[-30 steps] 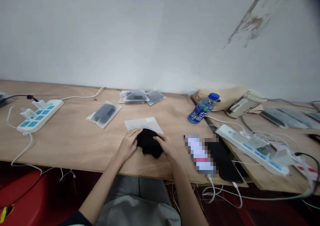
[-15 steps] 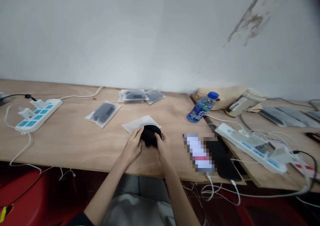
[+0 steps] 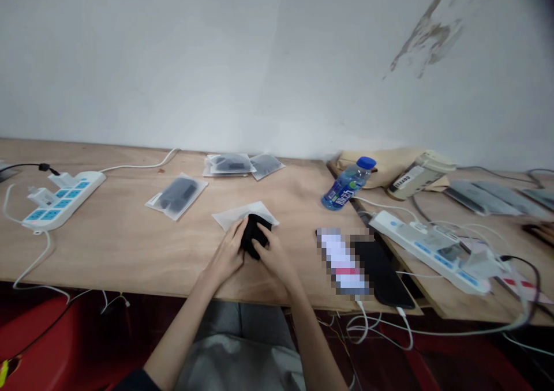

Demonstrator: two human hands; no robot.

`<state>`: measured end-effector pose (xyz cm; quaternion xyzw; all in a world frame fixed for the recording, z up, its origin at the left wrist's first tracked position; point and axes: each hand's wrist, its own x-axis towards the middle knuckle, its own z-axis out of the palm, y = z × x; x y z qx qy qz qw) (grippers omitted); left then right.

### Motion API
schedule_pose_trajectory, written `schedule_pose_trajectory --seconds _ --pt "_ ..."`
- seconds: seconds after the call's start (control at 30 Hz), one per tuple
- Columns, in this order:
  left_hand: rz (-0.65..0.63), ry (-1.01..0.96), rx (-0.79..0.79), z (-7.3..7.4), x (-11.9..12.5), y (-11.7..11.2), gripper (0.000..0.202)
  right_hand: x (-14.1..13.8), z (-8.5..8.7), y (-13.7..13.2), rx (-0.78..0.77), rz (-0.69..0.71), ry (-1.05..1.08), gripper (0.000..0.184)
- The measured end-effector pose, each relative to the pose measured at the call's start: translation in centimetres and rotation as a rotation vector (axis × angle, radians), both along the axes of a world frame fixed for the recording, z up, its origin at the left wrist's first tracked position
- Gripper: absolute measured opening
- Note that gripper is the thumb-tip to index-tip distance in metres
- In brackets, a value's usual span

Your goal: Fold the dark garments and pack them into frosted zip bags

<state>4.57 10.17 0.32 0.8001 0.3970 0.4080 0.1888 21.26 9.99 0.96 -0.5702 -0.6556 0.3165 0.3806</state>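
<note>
A soft black folded cloth item (image 3: pixel 251 232) lies on the wooden table in front of me, its exact kind unclear. My left hand (image 3: pixel 230 245) grips its left side, thumb and fingers closed on the edge. From the right, my right hand (image 3: pixel 273 252) presses on the cloth's top and right side with bent fingers. Partly under the cloth, on the far side, is a whitish translucent bag (image 3: pixel 225 217). To the left lies a frosted bag (image 3: pixel 176 196) with a dark item inside.
More frosted bags (image 3: pixel 229 164) are stacked near the wall. A blue-capped bottle (image 3: pixel 346 184), a lit phone (image 3: pixel 341 261) and a black phone (image 3: pixel 383 273) are to the right. Power strips (image 3: pixel 64 203) with trailing cables sit on both sides. A coffee cup (image 3: pixel 418 177) leans at the back right.
The black cloth has become narrower and more compact, folded in from the right. My right hand has shifted left, its fingers now over the cloth; my left hand stays at the left edge.
</note>
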Motion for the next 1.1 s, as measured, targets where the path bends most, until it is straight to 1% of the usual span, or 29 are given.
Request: schedule_pose_trajectory --seconds 0.07,0.13,0.2,0.23,0.3,0.37,0.4,0.43,0.5,0.53,0.6,0.63,0.7,0.8,0.9,1.0,1.1 --pt "-0.001 -0.001 0.006 0.0 0.4 -0.2 0.095 -1.1 0.1 0.3 0.029 -0.109 -0.033 0.058" --pt "0.003 0.002 0.013 0.0 0.7 -0.4 0.094 -2.7 0.2 0.2 0.018 -0.237 -0.089 0.06" --pt "0.005 0.014 0.011 0.0 0.8 -0.5 0.092 -4.0 0.6 -0.1 -0.027 -0.295 -0.147 0.064" --pt "0.009 0.019 0.012 0.1 0.7 -0.4 0.091 -4.3 0.9 -0.3 -0.045 -0.282 -0.174 0.066" --pt "0.023 0.025 0.016 0.1 0.3 -0.3 0.092 -4.1 1.9 -0.8 -0.061 -0.193 -0.23 0.063" --pt "0.028 0.028 0.016 0.2 -0.3 0.1 0.095 -3.0 3.0 -1.4 -0.052 -0.095 -0.313 0.053" --pt "0.024 0.03 0.012 0.2 -0.6 0.3 0.096 -2.3 3.6 -1.6 -0.033 -0.067 -0.365 0.048" --pt "0.017 0.031 0.005 0.2 -0.9 0.5 0.097 -1.7 4.1 -1.8 0.004 -0.056 -0.418 0.045" --pt "-0.001 0.023 -0.008 0.2 -1.1 0.7 0.098 -0.8 4.6 -2.1 0.146 -0.027 -0.512 0.038" --pt "-0.012 0.017 -0.011 0.2 -1.2 0.8 0.098 -0.6 4.6 -2.1 0.241 0.013 -0.55 0.036" --pt "-0.035 0.008 -0.012 0.3 -1.1 0.8 0.098 -0.5 4.1 -1.8 0.418 0.138 -0.622 0.036" --pt "-0.044 0.009 -0.011 0.4 -1.0 0.8 0.098 -0.6 3.7 -1.5 0.482 0.204 -0.656 0.037" --pt "-0.047 0.018 -0.009 0.6 -0.9 0.6 0.098 -0.8 2.8 -0.8 0.542 0.285 -0.726 0.041" --pt "-0.046 0.044 0.002 1.2 -0.8 0.2 0.095 -1.0 1.9 0.1 0.517 0.289 -0.827 0.042" --pt "-0.055 0.078 0.028 1.8 -0.7 -0.1 0.092 -1.5 1.5 0.6 0.45 0.233 -0.941 0.042" --pt "-0.049 0.103 0.043 1.9 -0.4 -0.4 0.089 -2.3 1.1 1.2 0.392 0.146 -1.022 0.045" --pt "-0.027 0.118 0.057 1.8 -0.3 -0.5 0.086 -3.1 0.7 2.2 0.34 0.138 -1.035 0.044"
